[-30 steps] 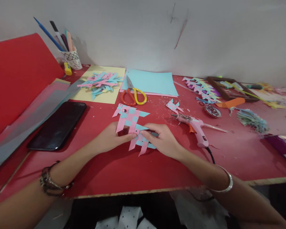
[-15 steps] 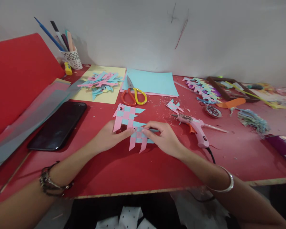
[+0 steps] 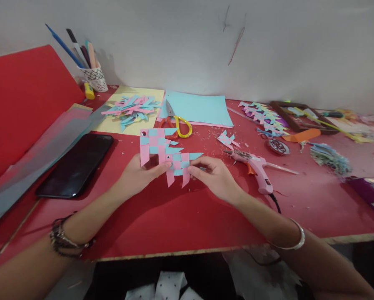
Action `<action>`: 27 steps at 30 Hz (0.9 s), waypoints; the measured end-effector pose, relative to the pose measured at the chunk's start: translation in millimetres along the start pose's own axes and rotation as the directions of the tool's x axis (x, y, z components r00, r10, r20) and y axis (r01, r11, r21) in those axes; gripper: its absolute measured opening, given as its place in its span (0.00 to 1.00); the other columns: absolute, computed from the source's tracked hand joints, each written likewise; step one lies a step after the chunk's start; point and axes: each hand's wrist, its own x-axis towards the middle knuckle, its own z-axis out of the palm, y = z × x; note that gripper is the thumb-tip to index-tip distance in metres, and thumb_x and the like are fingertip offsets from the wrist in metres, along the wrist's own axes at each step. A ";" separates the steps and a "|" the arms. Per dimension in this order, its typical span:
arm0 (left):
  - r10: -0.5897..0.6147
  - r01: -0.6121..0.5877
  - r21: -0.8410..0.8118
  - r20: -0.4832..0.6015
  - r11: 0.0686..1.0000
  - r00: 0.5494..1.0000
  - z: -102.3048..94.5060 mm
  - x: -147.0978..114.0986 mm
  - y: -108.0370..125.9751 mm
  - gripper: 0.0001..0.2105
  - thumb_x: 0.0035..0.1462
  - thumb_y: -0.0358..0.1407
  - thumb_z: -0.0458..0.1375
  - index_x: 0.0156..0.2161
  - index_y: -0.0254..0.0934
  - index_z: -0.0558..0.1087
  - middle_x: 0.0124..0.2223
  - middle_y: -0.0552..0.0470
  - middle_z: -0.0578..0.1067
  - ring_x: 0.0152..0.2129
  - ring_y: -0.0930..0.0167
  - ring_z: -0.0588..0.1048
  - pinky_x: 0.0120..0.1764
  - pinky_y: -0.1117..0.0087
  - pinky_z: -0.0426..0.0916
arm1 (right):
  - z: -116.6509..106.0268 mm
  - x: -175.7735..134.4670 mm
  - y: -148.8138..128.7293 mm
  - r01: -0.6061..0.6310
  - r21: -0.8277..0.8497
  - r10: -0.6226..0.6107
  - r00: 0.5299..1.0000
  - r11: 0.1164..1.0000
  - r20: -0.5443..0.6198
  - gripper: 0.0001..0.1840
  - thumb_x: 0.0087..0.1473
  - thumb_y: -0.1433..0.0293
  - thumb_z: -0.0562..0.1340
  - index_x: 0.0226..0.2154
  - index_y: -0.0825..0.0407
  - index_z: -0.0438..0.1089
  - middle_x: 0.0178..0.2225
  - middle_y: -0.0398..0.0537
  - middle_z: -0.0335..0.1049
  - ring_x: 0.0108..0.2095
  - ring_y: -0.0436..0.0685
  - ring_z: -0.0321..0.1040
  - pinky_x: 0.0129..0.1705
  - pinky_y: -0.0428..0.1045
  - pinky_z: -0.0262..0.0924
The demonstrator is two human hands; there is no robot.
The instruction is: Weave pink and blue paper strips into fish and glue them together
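Note:
Two woven paper fish in pink and light blue, one overlapping the other, are held up above the red table. My left hand (image 3: 142, 171) pinches them where they meet, its thumb on the front fish near the eye. The upper-left paper fish (image 3: 154, 143) shows a dark round eye; the lower-right paper fish (image 3: 177, 165) lies in front of it. My right hand (image 3: 212, 175) grips the tail side of the front fish between thumb and fingers. Part of the rear fish is hidden behind the front one and my left fingers.
A pink glue gun (image 3: 255, 164) lies right of my hands beside a small paper fish (image 3: 227, 138). Scissors (image 3: 183, 127) rest behind, near a pile of paper strips (image 3: 135, 108). A black phone (image 3: 76, 166) lies at left.
Both hands have shifted the fish slightly left and up. The front fish now faces me more squarely, and my right thumb has moved from its middle to its tail side.

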 end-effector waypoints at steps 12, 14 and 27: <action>0.028 -0.049 0.143 0.145 0.989 0.989 -0.2 -2.6 -6.3 0.19 0.41 0.48 0.57 0.35 0.38 0.72 0.38 0.49 0.77 0.37 0.64 0.73 0.37 0.68 0.69 | 6.3 -3.9 0.5 0.049 0.015 -0.048 0.998 0.999 -0.047 0.04 0.45 0.68 0.60 0.24 0.52 0.67 0.25 0.41 0.69 0.27 0.48 0.66 0.30 0.44 0.60; 0.022 -0.059 0.231 0.159 0.971 0.987 0.6 -3.2 -4.7 0.14 0.43 0.47 0.55 0.29 0.38 0.72 0.30 0.51 0.76 0.30 0.67 0.74 0.32 0.70 0.69 | 6.4 -4.5 -0.6 0.083 -0.033 -0.085 0.995 0.996 -0.048 0.04 0.46 0.69 0.60 0.24 0.52 0.68 0.27 0.42 0.70 0.29 0.48 0.67 0.32 0.44 0.60; -0.016 -0.021 0.246 0.147 0.969 0.989 1.7 -3.4 3.8 0.16 0.43 0.49 0.53 0.17 0.39 0.64 0.16 0.57 0.67 0.18 0.72 0.66 0.23 0.73 0.63 | -2.7 -1.2 -1.9 0.125 -0.173 -0.123 0.992 0.977 0.026 0.07 0.51 0.66 0.54 0.31 0.52 0.63 0.24 0.41 0.67 0.24 0.47 0.63 0.29 0.44 0.58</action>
